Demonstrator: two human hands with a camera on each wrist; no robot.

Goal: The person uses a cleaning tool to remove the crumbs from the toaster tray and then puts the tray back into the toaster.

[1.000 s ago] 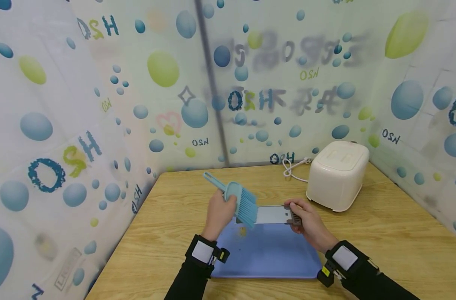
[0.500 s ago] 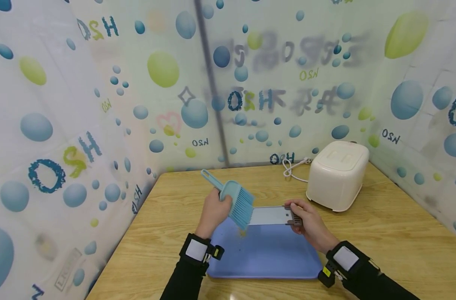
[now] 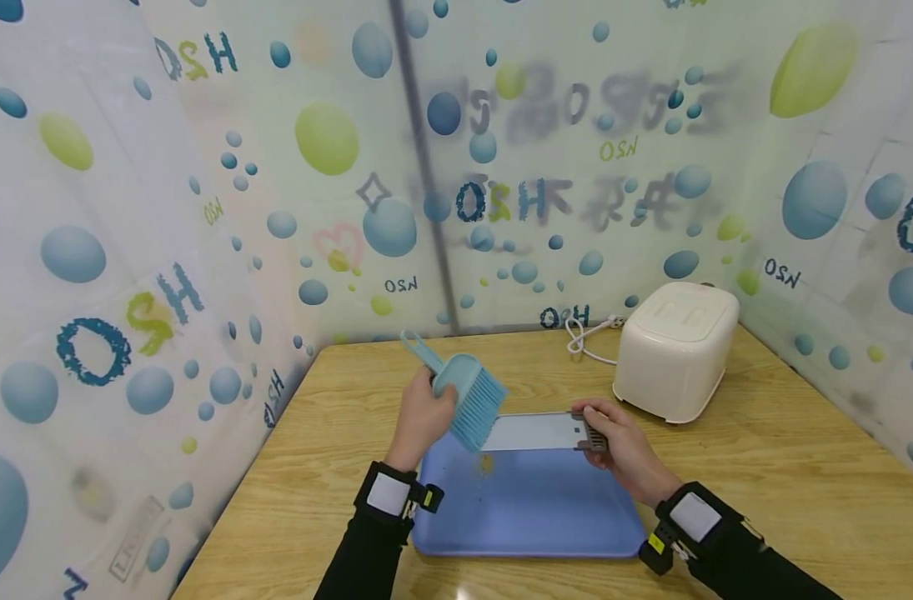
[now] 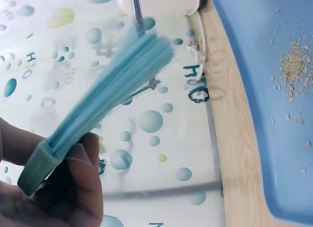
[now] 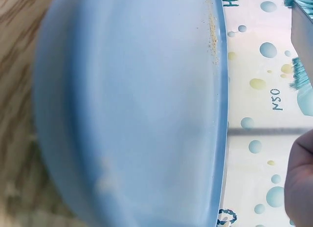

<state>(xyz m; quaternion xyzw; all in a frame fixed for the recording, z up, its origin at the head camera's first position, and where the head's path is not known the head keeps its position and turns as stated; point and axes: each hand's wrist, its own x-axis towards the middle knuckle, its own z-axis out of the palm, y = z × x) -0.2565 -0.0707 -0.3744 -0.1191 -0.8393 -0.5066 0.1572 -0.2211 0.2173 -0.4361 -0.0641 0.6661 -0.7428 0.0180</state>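
Observation:
My left hand (image 3: 420, 421) grips a light-blue hand brush (image 3: 459, 379) near its head, and its handle points up and back to the left. Held level in my right hand (image 3: 624, 450) is a toaster crumb tray (image 3: 539, 432), a flat metal plate pinched at its grey end (image 3: 589, 433). The bristles (image 4: 117, 85) overlap the plate's left end; firm contact cannot be told. Beneath both lies a blue serving tray (image 3: 546, 512). A small heap of tan crumbs (image 4: 296, 65) sits on it, with loose bits scattered around.
A cream toaster (image 3: 677, 350) stands at the back right of the wooden table (image 3: 336, 467). Its white cord (image 3: 579, 337) lies coiled beside it. A patterned curtain (image 3: 351, 208) encloses the table's back and sides.
The brush has moved left along the crumb tray, uncovering more of the plate. My right hand and the crumb tray have barely moved.

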